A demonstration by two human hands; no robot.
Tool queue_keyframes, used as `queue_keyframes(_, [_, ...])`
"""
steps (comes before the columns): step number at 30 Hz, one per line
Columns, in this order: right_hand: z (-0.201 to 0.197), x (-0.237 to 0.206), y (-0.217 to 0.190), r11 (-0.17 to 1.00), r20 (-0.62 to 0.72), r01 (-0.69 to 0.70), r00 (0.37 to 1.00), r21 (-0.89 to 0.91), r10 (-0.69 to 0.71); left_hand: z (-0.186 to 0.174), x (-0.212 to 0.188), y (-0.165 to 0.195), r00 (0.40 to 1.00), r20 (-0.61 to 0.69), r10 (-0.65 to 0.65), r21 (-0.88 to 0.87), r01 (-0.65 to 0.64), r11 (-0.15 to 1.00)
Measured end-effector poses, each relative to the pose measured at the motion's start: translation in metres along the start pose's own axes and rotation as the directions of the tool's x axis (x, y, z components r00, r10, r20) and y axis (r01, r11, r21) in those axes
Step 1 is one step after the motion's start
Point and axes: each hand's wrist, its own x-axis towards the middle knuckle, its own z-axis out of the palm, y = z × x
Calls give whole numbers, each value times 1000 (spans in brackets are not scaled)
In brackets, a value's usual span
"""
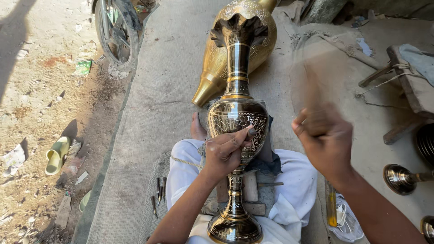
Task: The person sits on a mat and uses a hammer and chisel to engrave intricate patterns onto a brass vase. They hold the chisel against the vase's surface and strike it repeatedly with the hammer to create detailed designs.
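A tall brass vase (237, 119) with a dark engraved belly lies across my lap, its flared mouth pointing away and its round foot toward me. My left hand (224, 153) rests on the belly and pinches a small metal punch (250, 133), whose tip touches the engraved surface. My right hand (325, 142) is raised to the right of the vase, apart from it. Its fingers are curled around a tool (312, 90) that shows only as a blurred streak rising from the fist.
A second, golden vase (260, 43) lies behind the first on the grey mat. Several small chisels (158, 187) lie by my left leg. A yellow-handled tool (331, 208), a brass piece (400, 178) and a wooden cot (411, 86) are at the right. A motorcycle wheel (115, 36) and a green sandal (56, 156) stand on the dirt at left.
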Motion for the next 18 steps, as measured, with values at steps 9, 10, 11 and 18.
queue_keyframes(9, [0,-3,1,666,224,323,946,-672,-233,-4,4,-5,1000,31,3,-57,-1,998])
queue_keyframes(10, [0,-4,2,802,161,176,982,-571,-101,-4,3,-5,1000,29,3,-68,-1,998])
queue_keyframes(11, [-1,-5,1,896,121,11,992,-443,48,-5,2,-7,1000,31,0,-79,3,997])
queue_keyframes(18, [-4,-31,-7,825,17,-64,996,-561,88,-10,-2,-13,999,28,32,-71,-30,997])
